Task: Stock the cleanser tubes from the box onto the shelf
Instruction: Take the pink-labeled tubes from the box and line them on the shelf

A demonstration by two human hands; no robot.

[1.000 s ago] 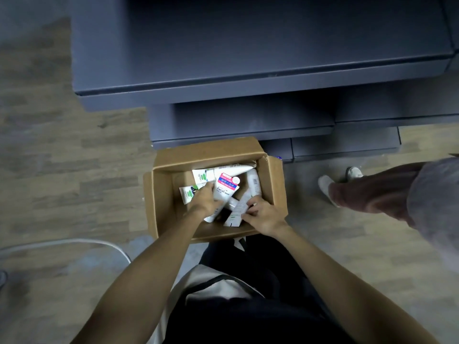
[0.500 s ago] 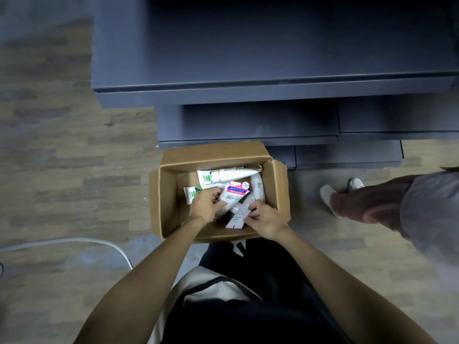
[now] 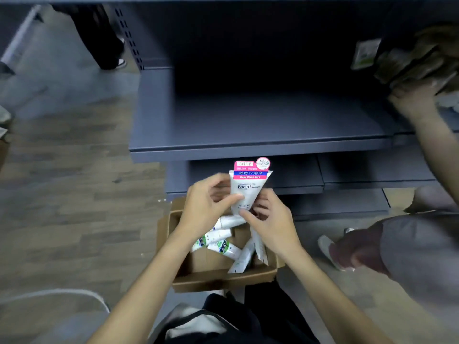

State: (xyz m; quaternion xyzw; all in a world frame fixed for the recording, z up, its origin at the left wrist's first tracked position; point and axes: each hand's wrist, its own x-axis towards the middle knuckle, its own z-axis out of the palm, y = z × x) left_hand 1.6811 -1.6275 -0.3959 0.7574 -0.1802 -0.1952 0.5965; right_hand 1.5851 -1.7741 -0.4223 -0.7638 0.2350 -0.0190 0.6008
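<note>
Dark shelf [image 3: 258, 120] rises beyond the cardboard box [image 3: 223, 279], above which left hand [image 3: 206, 207] and right hand [image 3: 270, 219] both pinch one upright cleanser tube [image 3: 247, 188], long axis pointing shelfward, equally near either grip.

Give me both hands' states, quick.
Left hand: closed, fingers pinching the pink-topped tube.
Right hand: closed, holding the same tube's lower end above the box.
</note>
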